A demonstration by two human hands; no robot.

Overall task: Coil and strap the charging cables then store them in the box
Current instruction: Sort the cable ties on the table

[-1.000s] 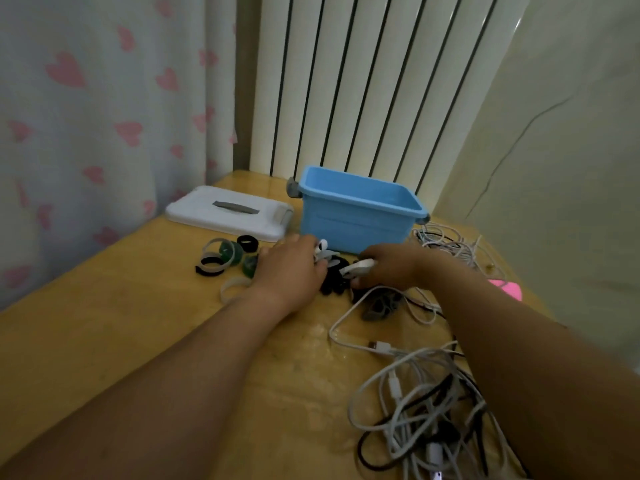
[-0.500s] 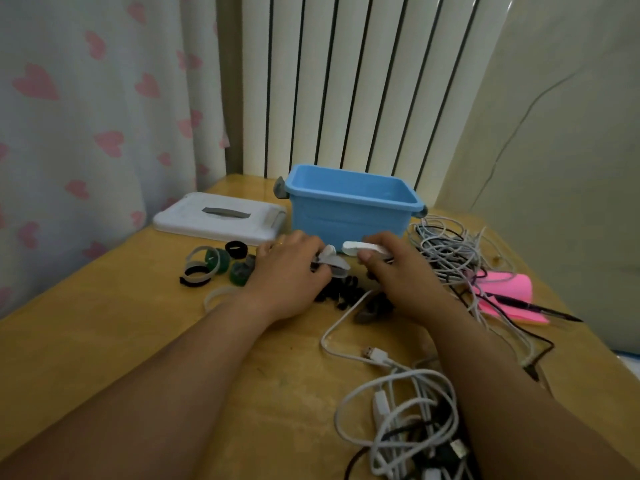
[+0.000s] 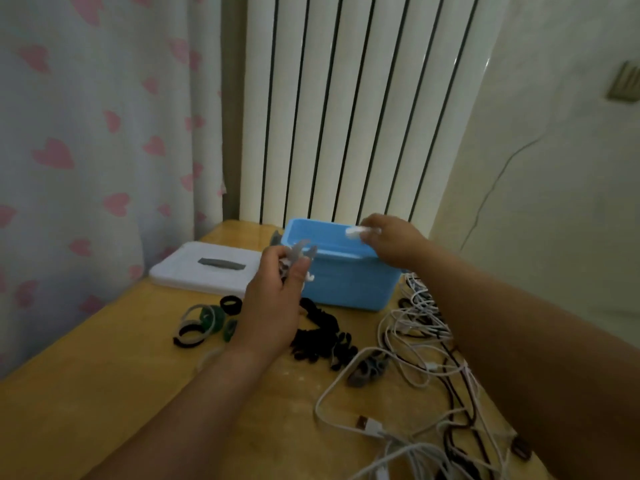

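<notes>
Midway through a tidy-up, seen from the head camera, a person's left hand [image 3: 273, 306] is raised above the wooden table [image 3: 104, 393], its fingers curled round a small grey-and-white bundle [image 3: 298, 251], probably a cable with its strap, though blur hides which. The right hand [image 3: 393, 245] reaches over the far right rim of the open blue box [image 3: 346, 285], pinching a small white piece [image 3: 353, 232] between thumb and fingertips; whether it is a plug or a strap end cannot be told. Held there, it looks ready to be dropped in. The box stands at the table's far edge, in front of a white radiator [image 3: 346, 98], with its white lid [image 3: 194, 271] set aside flat toward the far left corner, which keeps the opening free. Spare strap loops [image 3: 197, 327] lie toward the left edge, within the left hand's reach, and a black pile [image 3: 322, 341] sits mid-table just before the box. Loose charging cables [image 3: 412, 327] sprawl uncoiled along the right edge down to the near right corner, so most of the job appears to remain.
</notes>
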